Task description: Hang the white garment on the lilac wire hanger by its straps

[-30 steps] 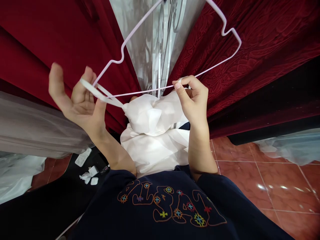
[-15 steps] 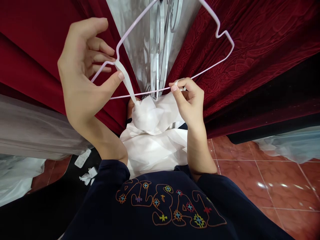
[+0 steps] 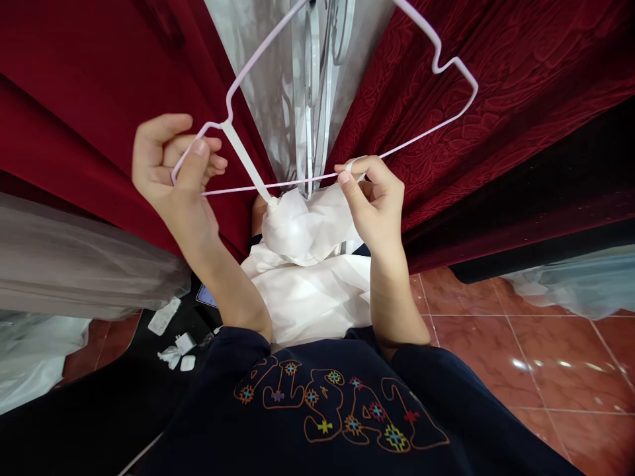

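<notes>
A pale pink clothes hanger (image 3: 262, 49) is held up in front of me. My left hand (image 3: 173, 158) has its thumb and fingers round the hanger's left corner. From the notch beside it, a white strap (image 3: 245, 162) runs taut down to a white garment (image 3: 307, 297) on my lap. My right hand (image 3: 377, 195) pinches the garment's other strap (image 3: 350, 165) at the bottom bar, and a loop of it shows over the fingers. Whether those fingers also grip the bar, I cannot tell. The right notch of the hanger carries no strap.
Dark red cloth hangs on the left (image 3: 89, 99) and right (image 3: 476, 132). Between them are a silvery cloth and white metal bars (image 3: 311, 99). On a black surface at lower left lie a white charger (image 3: 185, 343), a small white case (image 3: 187, 363) and part of a phone (image 3: 206, 295).
My left hand has let go of the left strap, moved down and left, and closed on the hanger's corner. The right hand has barely moved.
</notes>
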Action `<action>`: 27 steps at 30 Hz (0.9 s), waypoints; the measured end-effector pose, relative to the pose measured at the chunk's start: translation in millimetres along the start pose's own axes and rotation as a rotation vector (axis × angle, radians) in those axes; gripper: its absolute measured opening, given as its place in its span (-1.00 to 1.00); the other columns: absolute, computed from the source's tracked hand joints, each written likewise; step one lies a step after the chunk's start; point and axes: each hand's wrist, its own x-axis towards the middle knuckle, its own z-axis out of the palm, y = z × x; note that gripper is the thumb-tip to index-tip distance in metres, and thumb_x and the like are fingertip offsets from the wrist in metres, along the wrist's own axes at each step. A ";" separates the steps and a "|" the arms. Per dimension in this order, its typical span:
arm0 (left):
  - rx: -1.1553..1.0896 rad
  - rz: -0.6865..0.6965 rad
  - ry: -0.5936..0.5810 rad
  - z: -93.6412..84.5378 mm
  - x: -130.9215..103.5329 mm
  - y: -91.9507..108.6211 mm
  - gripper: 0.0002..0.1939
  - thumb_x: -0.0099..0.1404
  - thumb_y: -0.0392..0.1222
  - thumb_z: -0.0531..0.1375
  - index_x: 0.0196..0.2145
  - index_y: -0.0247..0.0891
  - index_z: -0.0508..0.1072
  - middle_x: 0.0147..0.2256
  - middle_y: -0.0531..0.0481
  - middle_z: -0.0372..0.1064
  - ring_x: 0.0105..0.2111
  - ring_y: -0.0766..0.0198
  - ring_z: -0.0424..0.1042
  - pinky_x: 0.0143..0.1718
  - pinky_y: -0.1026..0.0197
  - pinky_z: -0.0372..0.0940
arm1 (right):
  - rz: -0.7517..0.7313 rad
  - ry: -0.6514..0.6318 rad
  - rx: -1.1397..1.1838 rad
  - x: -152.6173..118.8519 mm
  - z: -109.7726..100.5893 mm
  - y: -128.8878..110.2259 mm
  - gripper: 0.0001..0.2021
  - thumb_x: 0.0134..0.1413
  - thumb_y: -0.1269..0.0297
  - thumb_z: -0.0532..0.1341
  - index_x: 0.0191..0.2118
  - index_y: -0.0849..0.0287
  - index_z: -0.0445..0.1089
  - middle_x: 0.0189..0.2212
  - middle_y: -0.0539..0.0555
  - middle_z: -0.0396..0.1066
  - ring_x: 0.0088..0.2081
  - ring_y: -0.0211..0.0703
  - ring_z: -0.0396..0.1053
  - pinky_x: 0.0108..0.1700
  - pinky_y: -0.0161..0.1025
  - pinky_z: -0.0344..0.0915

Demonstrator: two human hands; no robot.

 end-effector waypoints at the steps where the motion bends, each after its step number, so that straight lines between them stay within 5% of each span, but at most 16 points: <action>1: -0.120 -0.057 0.045 0.6 -5.9 -7.9 -0.85 0.41 -0.34 0.33 -0.08 -0.19 0.58 -0.34 0.07 0.58 -0.40 0.30 0.48 -0.32 0.19 0.43 | -0.004 0.006 -0.012 -0.6 1.0 -0.5 -0.66 0.39 -0.11 0.32 -0.23 0.07 0.52 -0.17 0.04 0.55 -0.17 -0.26 0.47 -0.32 -0.23 0.16; 5: -0.387 -0.235 0.137 8.4 -28.5 -30.2 -0.73 0.53 0.14 0.17 -0.05 -0.07 0.47 -0.33 0.02 0.42 -0.31 0.23 0.44 -0.19 0.14 0.41 | -0.062 0.046 -0.067 -1.4 3.6 -4.5 -0.69 0.40 -0.09 0.30 -0.20 0.04 0.57 -0.18 0.04 0.56 -0.22 -0.25 0.41 -0.35 -0.23 0.15; 9: -0.264 -0.150 0.188 15.7 -37.7 -33.4 -0.58 0.55 0.26 0.17 -0.25 -0.08 0.17 -0.45 0.03 0.02 -0.34 0.14 0.33 -0.11 0.04 0.33 | -0.107 0.034 -0.070 0.0 0.9 -9.6 -0.70 0.40 -0.10 0.31 -0.16 -0.01 0.63 -0.18 0.04 0.55 -0.06 -0.14 0.51 -0.15 -0.14 0.44; 12: -0.227 -0.100 0.153 13.9 -34.8 -28.1 -0.50 0.62 0.23 0.10 -0.30 -0.11 -0.01 -0.45 0.05 -0.21 -0.41 0.14 0.21 -0.16 0.02 0.22 | -0.076 0.065 -0.024 2.4 -8.0 -8.2 -0.74 0.43 -0.02 0.28 -0.01 -0.07 0.66 -0.10 0.04 0.61 -0.17 -0.17 0.53 -0.16 -0.13 0.47; 16: -0.345 -0.106 0.110 7.8 -27.0 -20.6 -0.54 0.67 0.09 0.08 -0.32 -0.13 -0.01 -0.44 0.04 -0.27 -0.47 0.16 0.07 -0.19 0.04 0.17 | -0.182 0.432 0.046 13.2 -41.9 5.1 -0.74 0.43 0.35 0.25 0.00 -0.04 0.70 -0.11 -0.02 0.68 -0.54 -0.45 0.22 -0.47 -0.29 0.18; 19: -0.418 -0.135 0.099 6.1 -23.4 -16.1 -0.60 0.71 0.00 0.01 -0.33 -0.13 0.05 -0.45 0.03 -0.25 -0.48 0.15 0.02 -0.20 0.05 0.17 | -0.205 0.607 -0.002 28.9 -80.2 15.9 -0.75 0.36 0.46 0.29 -0.08 0.03 0.72 -0.18 -0.07 0.68 -0.47 -0.46 0.39 -0.45 -0.36 0.23; 24: -0.497 -0.176 0.086 5.4 -22.1 -10.5 -0.57 0.76 -0.08 -0.14 -0.35 -0.12 0.09 -0.48 0.03 -0.18 -0.48 0.14 0.08 -0.19 0.02 0.22 | 0.016 0.674 0.107 53.9 -113.2 11.0 -0.65 0.18 0.68 0.26 -0.37 0.11 0.72 -0.44 -0.12 0.64 -0.52 -0.52 0.38 -0.47 -0.41 0.23; 27: -0.579 -0.207 0.094 3.1 -20.0 -9.9 -0.53 0.79 -0.09 -0.17 -0.37 -0.13 0.13 -0.49 0.06 -0.17 -0.51 0.22 0.09 -0.26 0.09 0.26 | 0.045 0.550 0.145 62.4 -112.6 1.4 -0.75 0.16 0.58 0.34 -0.35 0.13 0.74 -0.39 -0.06 0.68 -0.46 -0.46 0.50 -0.39 -0.40 0.37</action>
